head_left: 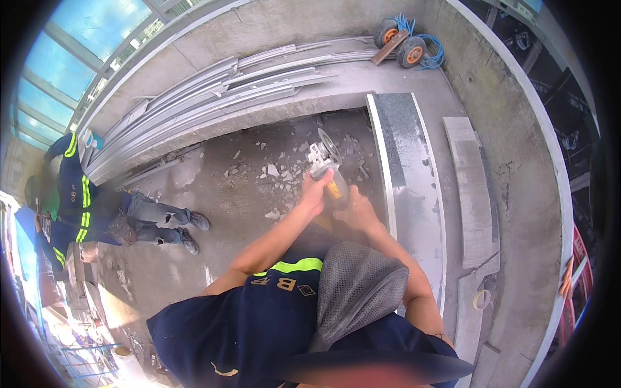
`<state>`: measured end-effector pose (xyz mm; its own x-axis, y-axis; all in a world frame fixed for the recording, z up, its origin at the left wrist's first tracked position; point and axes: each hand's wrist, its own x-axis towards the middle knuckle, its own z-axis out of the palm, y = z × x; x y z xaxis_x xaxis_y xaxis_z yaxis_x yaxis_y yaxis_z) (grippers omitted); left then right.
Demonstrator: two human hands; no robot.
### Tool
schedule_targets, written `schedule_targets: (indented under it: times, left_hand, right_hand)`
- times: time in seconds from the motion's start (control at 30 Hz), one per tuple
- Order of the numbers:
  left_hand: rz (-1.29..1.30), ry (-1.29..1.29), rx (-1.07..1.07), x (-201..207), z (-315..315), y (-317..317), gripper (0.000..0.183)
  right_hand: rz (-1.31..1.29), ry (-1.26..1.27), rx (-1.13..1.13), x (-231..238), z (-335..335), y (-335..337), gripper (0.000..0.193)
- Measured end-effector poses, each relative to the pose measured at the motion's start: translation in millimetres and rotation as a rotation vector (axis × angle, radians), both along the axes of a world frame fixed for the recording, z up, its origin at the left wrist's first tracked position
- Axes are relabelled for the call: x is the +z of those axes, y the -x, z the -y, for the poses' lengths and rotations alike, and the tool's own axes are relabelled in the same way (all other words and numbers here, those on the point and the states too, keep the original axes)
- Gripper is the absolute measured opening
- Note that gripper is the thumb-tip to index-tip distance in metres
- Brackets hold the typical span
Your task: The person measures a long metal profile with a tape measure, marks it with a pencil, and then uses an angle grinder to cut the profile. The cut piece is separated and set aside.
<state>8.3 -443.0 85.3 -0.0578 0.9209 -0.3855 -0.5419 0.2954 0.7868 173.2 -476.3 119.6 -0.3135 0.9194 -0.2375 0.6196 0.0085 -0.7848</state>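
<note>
An angle grinder with a yellow and dark body is held out in front of my chest in both hands. My left hand is closed around the front of its body, close behind the metal gear head. Farther back, my right hand grips the rear of the body, its fingers partly hidden. The round disc points away from me, above the floor; whether it spins cannot be told. Just right of the grinder lies a long slab with a dark speckled strip and pale edges, apart from the disc.
Broken stone chips litter the floor. Long metal profiles lie along the far ledge. Wheels with orange hubs and blue cable stand far right. Grey planks and a tape roll lie rightward. Another person stands left.
</note>
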Motion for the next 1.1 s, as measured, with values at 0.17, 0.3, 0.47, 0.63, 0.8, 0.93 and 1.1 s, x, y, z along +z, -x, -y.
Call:
schedule_targets:
  times: [0.17,0.3,0.47,0.63,0.8,0.93,1.1]
  left_hand:
    - [-0.004,-0.037,-0.133,0.1,-23.4,-22.8,0.066]
    - [-0.044,0.002,-0.261,3.8,-56.2,-32.1,0.063]
    - [-0.09,0.089,-0.33,-13.6,-126.1,-44.5,0.058]
    - [-0.144,0.233,-0.323,-38.0,-215.3,-53.8,0.058]
    - [-0.094,0.232,-0.447,-37.9,-286.7,-51.0,0.062]
    - [-0.018,0.256,-0.538,-40.2,-334.2,-52.3,0.065]
    - [0.096,0.35,-0.592,-56.1,-375.2,-52.6,0.065]
  right_hand:
    - [-0.016,-0.059,-0.137,-4.4,-5.4,-17.0,0.069]
    - [0.0,0.0,-0.208,-3.5,-26.1,-27.3,0.074]
    - [0.042,0.096,-0.249,-12.9,-82.5,-28.6,0.078]
    - [0.092,0.171,-0.286,-23.4,-161.9,-26.2,0.076]
    - [0.091,0.208,-0.363,-31.4,-229.8,-18.4,0.073]
    - [0.059,0.199,-0.413,-42.9,-265.4,-18.4,0.065]
    - [-0.008,0.187,-0.429,-60.6,-293.4,-26.7,0.064]
